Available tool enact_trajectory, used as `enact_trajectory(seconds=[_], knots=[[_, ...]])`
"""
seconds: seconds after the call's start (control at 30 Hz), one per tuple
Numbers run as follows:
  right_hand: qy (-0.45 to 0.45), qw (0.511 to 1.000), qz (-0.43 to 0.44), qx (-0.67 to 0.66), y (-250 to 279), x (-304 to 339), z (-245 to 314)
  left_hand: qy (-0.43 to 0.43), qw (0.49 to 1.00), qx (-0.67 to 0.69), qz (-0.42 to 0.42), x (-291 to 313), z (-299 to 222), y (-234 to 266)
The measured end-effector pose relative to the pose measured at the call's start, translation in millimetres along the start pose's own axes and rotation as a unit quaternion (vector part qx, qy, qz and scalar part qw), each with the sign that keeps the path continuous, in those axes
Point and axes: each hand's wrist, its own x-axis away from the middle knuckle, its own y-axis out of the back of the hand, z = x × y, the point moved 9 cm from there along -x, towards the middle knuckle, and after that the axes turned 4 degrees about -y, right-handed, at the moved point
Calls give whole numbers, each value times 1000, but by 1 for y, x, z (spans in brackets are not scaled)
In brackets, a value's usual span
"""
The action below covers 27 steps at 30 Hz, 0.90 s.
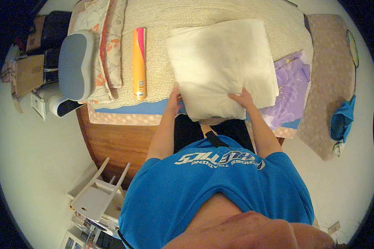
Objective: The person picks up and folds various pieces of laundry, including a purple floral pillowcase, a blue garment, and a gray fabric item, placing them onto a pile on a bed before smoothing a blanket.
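A thick folded white quilt (222,62) lies on the bed right in front of me. My left hand (175,102) is at the quilt's near left edge, fingers extended along its side and partly hidden. On the quilt's near right part rests my right hand (242,98), thumb and fingers spread apart on the cloth. A purple floral cloth (289,89) sticks out from beneath the quilt on the right. Left of the quilt, an orange tube-shaped package (139,62) with a pink end lies lengthwise on the bed.
A grey-blue contoured pillow (75,65) and a floral pillow (115,50) lie at the bed's left. Cardboard boxes (29,74) stand beyond them. A white chair (96,199) is at lower left. A blue bag (343,119) hangs at far right.
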Motion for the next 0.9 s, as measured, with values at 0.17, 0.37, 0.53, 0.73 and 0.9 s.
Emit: enact_trajectory(seconds=[0.17, 0.37, 0.53, 0.73, 0.9], knots=[[58, 980, -131, 142, 23, 2, 21, -4, 998, -40, -48, -8, 5, -4], [258, 946, -186, 58, 20, 15, 113, -46, 999, 26, -4, -21, 2, -21], [164, 974, -69, 139, -16, 4, 117, -101, 994, 26, -17, 20, -54, -68], [236, 968, 86, 5, -41, 46, 161, -178, 981, 66, -49, 110, -78, -61], [146, 907, 160, -361, -67, 10, 101, -205, 972, -112, -34, 124, -102, -114]])
